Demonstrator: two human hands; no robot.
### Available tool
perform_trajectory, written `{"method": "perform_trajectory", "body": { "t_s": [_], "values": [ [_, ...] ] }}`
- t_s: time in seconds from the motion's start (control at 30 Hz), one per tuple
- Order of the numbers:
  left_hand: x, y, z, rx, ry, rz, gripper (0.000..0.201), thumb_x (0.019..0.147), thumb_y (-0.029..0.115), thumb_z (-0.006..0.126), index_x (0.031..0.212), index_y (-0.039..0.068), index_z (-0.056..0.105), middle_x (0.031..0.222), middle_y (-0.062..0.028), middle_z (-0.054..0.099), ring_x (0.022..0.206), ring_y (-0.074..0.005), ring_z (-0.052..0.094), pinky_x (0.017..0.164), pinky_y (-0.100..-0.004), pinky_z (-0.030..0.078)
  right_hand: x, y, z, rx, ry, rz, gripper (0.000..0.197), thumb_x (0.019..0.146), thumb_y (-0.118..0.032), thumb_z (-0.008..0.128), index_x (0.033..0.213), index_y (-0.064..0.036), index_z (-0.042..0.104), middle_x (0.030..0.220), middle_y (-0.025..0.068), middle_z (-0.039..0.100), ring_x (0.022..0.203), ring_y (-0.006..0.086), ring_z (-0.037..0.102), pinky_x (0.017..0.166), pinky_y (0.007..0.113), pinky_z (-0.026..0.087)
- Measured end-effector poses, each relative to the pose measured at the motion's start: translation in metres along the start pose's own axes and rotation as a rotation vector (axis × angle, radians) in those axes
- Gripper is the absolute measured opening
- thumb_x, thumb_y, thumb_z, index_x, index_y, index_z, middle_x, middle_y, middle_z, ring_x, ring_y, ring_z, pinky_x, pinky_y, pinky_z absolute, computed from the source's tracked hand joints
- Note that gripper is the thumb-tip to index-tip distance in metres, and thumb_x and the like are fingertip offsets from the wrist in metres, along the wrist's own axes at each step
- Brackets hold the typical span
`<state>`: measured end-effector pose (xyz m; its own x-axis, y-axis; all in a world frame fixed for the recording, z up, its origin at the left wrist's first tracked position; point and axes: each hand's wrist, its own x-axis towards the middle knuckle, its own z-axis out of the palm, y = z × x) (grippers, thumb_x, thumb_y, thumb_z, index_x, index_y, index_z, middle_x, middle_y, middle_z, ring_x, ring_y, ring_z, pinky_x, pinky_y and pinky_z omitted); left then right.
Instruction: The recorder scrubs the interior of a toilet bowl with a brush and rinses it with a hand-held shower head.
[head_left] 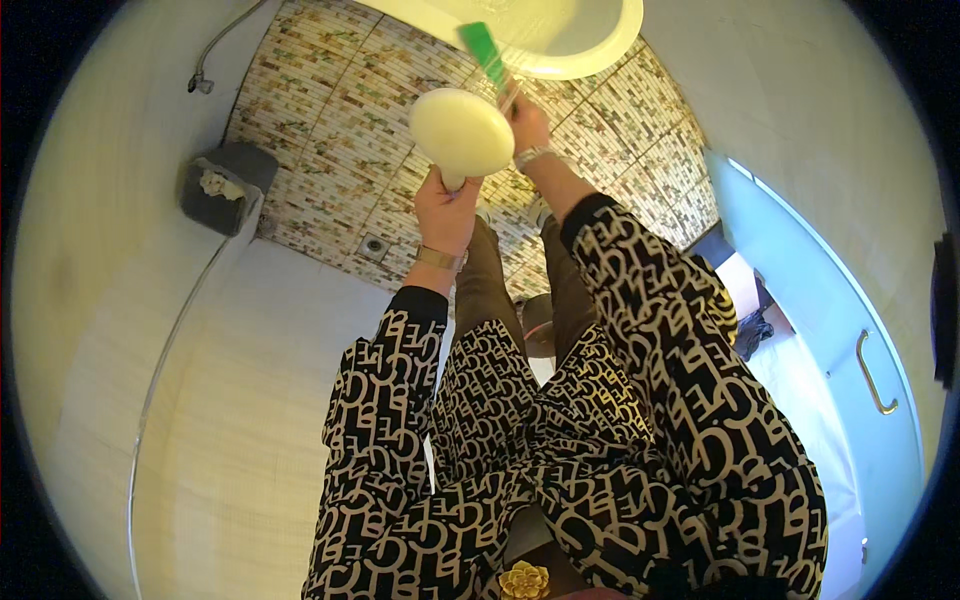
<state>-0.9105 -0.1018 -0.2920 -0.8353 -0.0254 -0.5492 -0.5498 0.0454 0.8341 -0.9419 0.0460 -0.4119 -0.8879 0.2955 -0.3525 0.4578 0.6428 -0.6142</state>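
My left hand (446,212) is closed round the narrow neck of a pale mushroom-shaped thing (462,132), its broad rounded top facing up. I cannot make out its exact kind. Just to the right and slightly farther off, my right hand (528,122) grips a slim tool with a green end (480,43). Motion smears the tool, so its kind does not show. Its green end points up and left, near the rim of a pale basin (575,70). The tool passes close beside the rounded top; whether they touch, I cannot tell.
The floor has patterned mosaic tiles (300,110) and a small drain (374,247). Against the left wall is a grey bin (235,180) with crumpled paper. A hose fitting (201,83) hangs farther back. At right stands a light-blue door (815,290) with a metal handle (876,372).
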Motion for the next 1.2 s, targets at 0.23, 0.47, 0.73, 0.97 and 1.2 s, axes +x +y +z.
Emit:
{"method": "perform_trajectory", "body": {
  "t_s": [0.23, 0.47, 0.73, 0.97, 1.2],
  "values": [
    [-0.011, 0.011, 0.018, 0.147, -0.077, -0.012, 0.030, 0.081, 0.019, 0.067, 0.103, 0.001, 0.059, 0.090, -0.0060, 0.064, 0.080, -0.0125, 0.058, 0.069, -0.0270, 0.046, 0.011, 0.098, -0.074, -0.180, 0.037, -0.136, 0.041, 0.089, -0.026, 0.047, 0.130, -0.0280, 0.043, 0.073, 0.0163, 0.062, 0.056, 0.0308, 0.059, 0.052, 0.040, 0.047],
    [-0.004, 0.021, 0.053, 0.080, -0.084, -0.007, 0.031, 0.081, 0.019, 0.066, 0.104, 0.000, 0.058, 0.090, -0.0069, 0.064, 0.079, -0.0117, 0.058, 0.069, -0.0269, 0.046, 0.126, 0.125, -0.181, -0.580, -0.004, -0.037, 0.038, 0.092, -0.030, 0.038, 0.130, -0.0322, 0.041, 0.066, 0.0125, 0.062, 0.051, 0.0271, 0.059, 0.049, 0.040, 0.048],
    [-0.001, 0.029, 0.059, 0.127, -0.091, -0.006, 0.030, 0.081, 0.019, 0.067, 0.102, 0.000, 0.059, 0.088, -0.0061, 0.065, 0.076, -0.0093, 0.058, 0.066, -0.0251, 0.046, 0.049, 0.095, -0.131, -0.459, -0.229, 0.005, 0.037, 0.089, -0.027, 0.043, 0.125, -0.0341, 0.046, 0.078, 0.0147, 0.065, 0.068, 0.0297, 0.062, 0.064, 0.041, 0.050],
    [0.011, 0.011, 0.062, 0.080, -0.128, 0.016, 0.028, 0.081, 0.019, 0.067, 0.100, 0.000, 0.059, 0.082, -0.0026, 0.063, 0.071, -0.0076, 0.054, 0.063, -0.0244, 0.044, 0.192, 0.086, -0.202, -1.026, -0.298, -0.185, 0.032, 0.087, -0.031, 0.048, 0.111, -0.0104, 0.052, 0.095, 0.0166, 0.062, 0.065, 0.0283, 0.063, 0.056, 0.041, 0.049],
    [0.003, 0.024, 0.047, -0.028, -0.023, 0.002, 0.025, 0.082, 0.019, 0.066, 0.098, 0.001, 0.060, 0.082, -0.0004, 0.061, 0.070, -0.0060, 0.052, 0.061, -0.0226, 0.043, 0.123, 0.014, -0.111, -0.724, -0.593, -0.104, 0.027, 0.081, -0.020, 0.050, 0.088, 0.0024, 0.065, 0.089, 0.0233, 0.063, 0.078, 0.0335, 0.063, 0.075, 0.039, 0.048]
  ]
}}
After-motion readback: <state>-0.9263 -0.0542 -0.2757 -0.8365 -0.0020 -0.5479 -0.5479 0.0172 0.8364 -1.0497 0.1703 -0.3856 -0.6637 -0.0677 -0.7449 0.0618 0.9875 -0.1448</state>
